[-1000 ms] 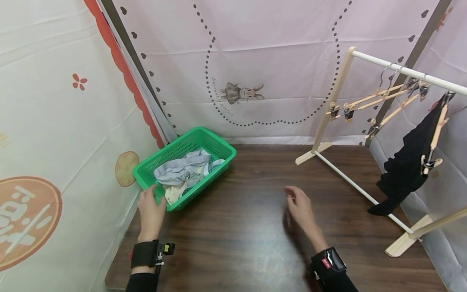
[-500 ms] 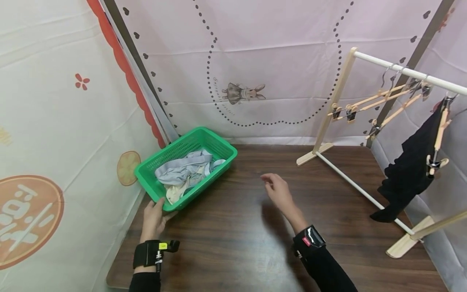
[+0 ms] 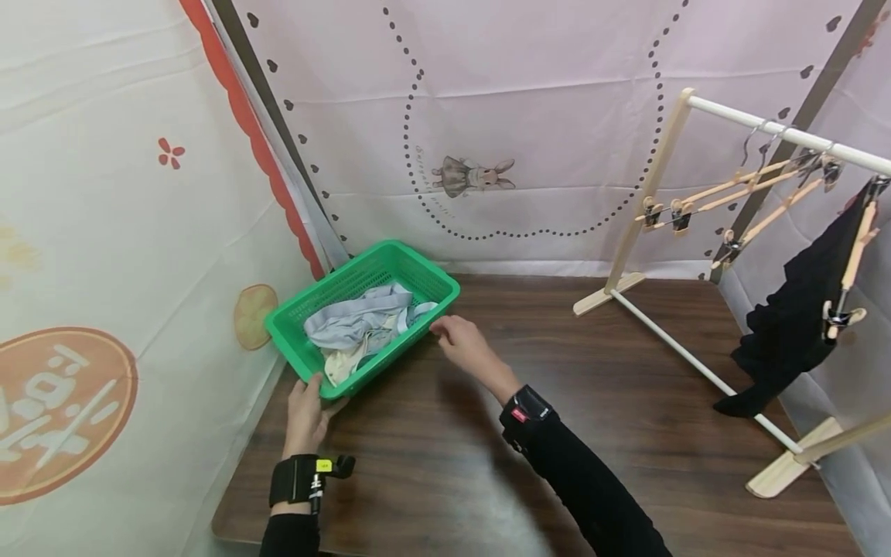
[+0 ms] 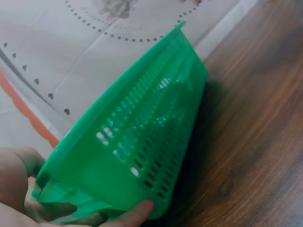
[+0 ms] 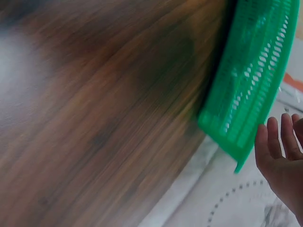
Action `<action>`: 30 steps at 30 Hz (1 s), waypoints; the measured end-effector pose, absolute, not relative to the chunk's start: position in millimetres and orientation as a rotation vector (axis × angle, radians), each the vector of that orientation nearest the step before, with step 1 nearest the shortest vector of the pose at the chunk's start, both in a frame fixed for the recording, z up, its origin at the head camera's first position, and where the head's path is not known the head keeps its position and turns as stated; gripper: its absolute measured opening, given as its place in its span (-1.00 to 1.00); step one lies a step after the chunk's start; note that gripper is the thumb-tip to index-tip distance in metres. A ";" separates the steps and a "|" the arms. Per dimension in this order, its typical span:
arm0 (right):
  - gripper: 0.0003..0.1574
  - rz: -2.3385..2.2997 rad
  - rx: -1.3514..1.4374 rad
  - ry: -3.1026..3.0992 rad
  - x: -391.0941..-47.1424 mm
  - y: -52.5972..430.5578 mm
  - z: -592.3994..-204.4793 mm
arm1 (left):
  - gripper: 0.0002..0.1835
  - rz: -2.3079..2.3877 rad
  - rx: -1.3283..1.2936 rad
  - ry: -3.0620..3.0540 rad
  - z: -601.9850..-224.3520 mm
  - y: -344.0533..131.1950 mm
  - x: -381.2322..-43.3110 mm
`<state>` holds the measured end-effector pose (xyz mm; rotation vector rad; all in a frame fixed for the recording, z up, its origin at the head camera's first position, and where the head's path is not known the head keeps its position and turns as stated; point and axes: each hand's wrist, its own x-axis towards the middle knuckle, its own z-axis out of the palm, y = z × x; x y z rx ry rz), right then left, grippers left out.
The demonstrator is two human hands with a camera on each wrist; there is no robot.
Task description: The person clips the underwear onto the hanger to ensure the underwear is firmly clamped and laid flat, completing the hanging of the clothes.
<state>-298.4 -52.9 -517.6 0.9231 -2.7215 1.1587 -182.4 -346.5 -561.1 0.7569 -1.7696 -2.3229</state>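
Note:
In the head view a green plastic basket [image 3: 291, 340] with slotted walls stands at the table's back left, holding a crumpled light blue-grey garment [image 3: 344, 323] and a cream cloth [image 3: 341, 363]. My left hand [image 3: 305, 418] grips its near corner, thumb at the rim and fingers along the outer wall. The left wrist view shows those fingers [image 4: 137, 215] low on the basket's green side [image 4: 102, 163]. Close to the basket's right end is my right hand [image 3: 475, 350], holding nothing. Its fingers [image 5: 273, 137] look loosely bent beside the rim in the right wrist view.
A wooden rack [image 3: 661, 166] with a white top bar stands on the right. Several clip hangers [image 3: 738, 186] hang from it, and a black garment [image 3: 786, 325] is clipped to the nearest one. Fabric walls [image 3: 543, 155] enclose the brown table [image 3: 445, 480].
My right hand has moved left across the table to the basket's right end. My left hand has slid from the rim to a grip round the near corner.

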 end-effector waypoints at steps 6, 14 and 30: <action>-0.70 1.042 1.032 -2.659 -311.9 -84.5 -514.3 | -0.37 -2.277 0.712 -1.779 -563.1 -335.5 -187.4; -0.70 0.794 1.119 -2.688 -322.3 -116.8 -512.3 | -0.39 -2.206 0.712 -1.795 -568.7 -331.8 -189.3; -0.71 0.352 1.397 -2.896 -300.6 -175.8 -496.2 | -0.39 -2.132 0.759 -1.807 -565.3 -331.8 -184.6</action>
